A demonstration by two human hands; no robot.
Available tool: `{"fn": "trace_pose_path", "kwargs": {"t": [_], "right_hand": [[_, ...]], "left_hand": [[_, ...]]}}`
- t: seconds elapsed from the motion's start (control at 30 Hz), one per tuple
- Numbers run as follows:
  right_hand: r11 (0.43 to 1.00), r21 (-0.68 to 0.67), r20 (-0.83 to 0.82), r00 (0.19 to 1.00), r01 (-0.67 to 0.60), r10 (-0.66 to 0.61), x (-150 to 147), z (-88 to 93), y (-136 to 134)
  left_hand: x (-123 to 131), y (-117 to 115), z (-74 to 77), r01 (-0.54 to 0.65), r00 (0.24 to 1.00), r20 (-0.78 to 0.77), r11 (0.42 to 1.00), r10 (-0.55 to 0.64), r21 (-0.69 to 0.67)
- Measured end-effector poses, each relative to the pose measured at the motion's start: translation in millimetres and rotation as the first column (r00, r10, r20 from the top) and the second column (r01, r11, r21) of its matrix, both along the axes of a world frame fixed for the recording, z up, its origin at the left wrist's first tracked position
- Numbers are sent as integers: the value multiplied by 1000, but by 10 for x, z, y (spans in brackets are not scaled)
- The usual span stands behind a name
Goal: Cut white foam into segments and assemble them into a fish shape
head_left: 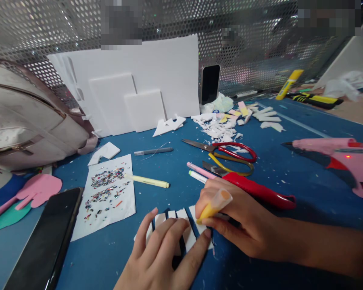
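My left hand (165, 251) lies with its fingers spread over several white strips (187, 231) on the blue table, its thumb at the edge of the rightmost strip. My right hand (245, 223) is closed round a short yellow marker (214, 206) with a translucent end. The marker leans, and its lower end is at the rightmost strip. Its tip is hidden by my fingers. Just beyond that hand lie a pink pen (201, 170), a white pen with a green end (196, 176) and a red-handled tool (257, 190).
Red-handled scissors (234, 151) lie mid-table, near foam scraps (218, 127). A pink glue gun (335, 155) is at right. At left are paper with small coloured bits (125, 205), a black phone (48, 241) and a bag (27, 121). White boards (175, 72) stand behind.
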State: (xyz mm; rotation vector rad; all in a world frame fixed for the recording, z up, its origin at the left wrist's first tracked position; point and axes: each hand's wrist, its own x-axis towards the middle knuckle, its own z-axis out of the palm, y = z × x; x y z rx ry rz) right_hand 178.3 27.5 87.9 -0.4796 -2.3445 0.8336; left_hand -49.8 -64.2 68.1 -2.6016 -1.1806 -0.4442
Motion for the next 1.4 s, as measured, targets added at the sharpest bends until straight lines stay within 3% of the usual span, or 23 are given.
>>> {"fn": "trace_pose_path", "kwargs": {"t": [0.3, 0.93, 1.4], "right_hand": [[1000, -23, -1, 1000, -3, 3, 6, -3, 3], [1000, -14, -7, 1000, -3, 3, 18, 6, -10], [1000, -25, -10, 1000, -3, 3, 1, -5, -1]], "left_hand": [[-16, -15, -38, -8, 1000, 10, 999, 9, -34], [-8, -13, -12, -11, 1000, -13, 1000, 11, 29], [-6, -15, -41, -16, 1000, 8, 999, 16, -33]]}}
